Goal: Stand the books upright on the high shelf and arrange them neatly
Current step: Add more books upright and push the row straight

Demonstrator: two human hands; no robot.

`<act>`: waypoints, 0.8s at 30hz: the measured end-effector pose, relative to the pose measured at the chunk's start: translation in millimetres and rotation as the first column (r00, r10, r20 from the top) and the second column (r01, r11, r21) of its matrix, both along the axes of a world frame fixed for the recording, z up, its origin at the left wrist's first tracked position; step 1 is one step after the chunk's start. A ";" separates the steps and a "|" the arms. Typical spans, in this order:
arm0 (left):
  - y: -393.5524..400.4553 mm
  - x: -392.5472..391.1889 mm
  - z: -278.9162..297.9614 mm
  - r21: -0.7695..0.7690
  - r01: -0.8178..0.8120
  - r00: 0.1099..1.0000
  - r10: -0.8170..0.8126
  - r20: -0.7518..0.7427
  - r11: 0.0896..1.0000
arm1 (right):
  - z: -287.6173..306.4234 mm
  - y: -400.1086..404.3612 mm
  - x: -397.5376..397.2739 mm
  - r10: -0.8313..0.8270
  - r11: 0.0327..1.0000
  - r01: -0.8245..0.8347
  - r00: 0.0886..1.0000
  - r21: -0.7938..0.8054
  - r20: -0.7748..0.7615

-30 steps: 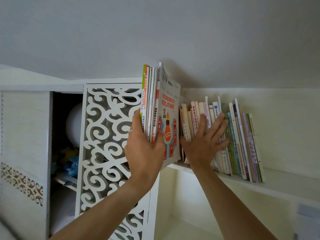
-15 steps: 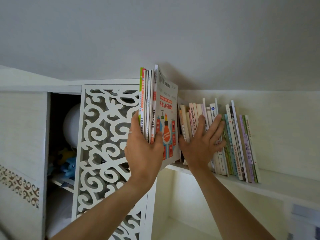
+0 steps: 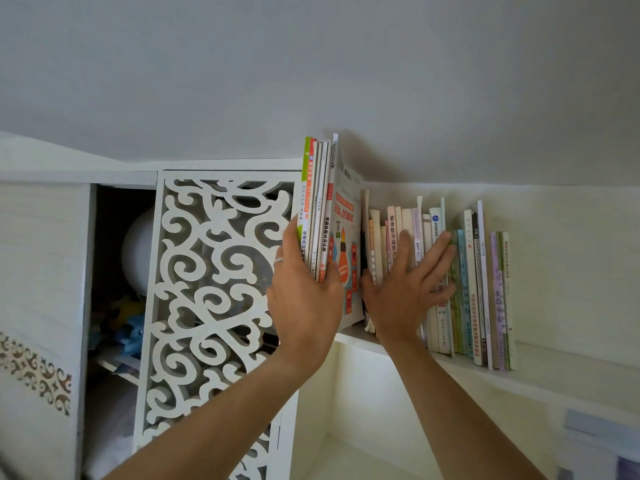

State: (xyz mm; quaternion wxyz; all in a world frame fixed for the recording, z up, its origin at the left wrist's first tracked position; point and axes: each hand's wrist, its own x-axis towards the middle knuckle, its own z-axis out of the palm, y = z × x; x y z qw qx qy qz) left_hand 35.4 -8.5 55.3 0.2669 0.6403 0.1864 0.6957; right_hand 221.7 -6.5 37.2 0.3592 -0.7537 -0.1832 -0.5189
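A bundle of tall thin books (image 3: 323, 209) stands upright at the left end of the high white shelf (image 3: 540, 370). My left hand (image 3: 303, 303) grips its lower spines, thumb on the orange-bulb cover. Just to the right, a row of upright books (image 3: 471, 289) fills the shelf. My right hand (image 3: 408, 289) lies flat against the row's spines with fingers spread, holding nothing. A narrow dark gap separates the bundle from the row.
A white cabinet door with scroll cut-outs (image 3: 214, 292) stands directly left of the bundle. Beyond it is an open compartment with a white ball (image 3: 138, 251) and blue toys (image 3: 131, 332). The ceiling is close above. Bare shelf extends right of the row.
The bundle has shifted slightly right toward the row, narrowing the gap. My right hand has slid a little along the spines, staying flat.
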 end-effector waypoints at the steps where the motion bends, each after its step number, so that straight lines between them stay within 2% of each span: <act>1: -1.1 2.6 0.1 -0.010 -0.001 1.000 0.001 -0.001 1.000 | -0.5 0.4 -0.3 -0.004 1.000 0.004 1.000 -0.007 0.001; 13: 1.9 5.8 -8.1 0.026 0.136 0.990 -0.135 -0.043 0.990 | -4.6 3.7 2.3 -0.002 1.000 0.002 1.000 -0.020 0.015; 20: 2.2 6.5 -6.8 0.029 0.041 0.999 -0.040 -0.035 0.999 | -5.0 4.9 3.3 0.019 0.999 -0.018 1.000 -0.037 0.006; 24: 2.0 4.4 -10.6 0.010 -0.001 1.000 0.001 -0.025 1.000 | -6.1 -0.7 -0.5 0.046 0.993 -0.043 0.999 -0.109 0.027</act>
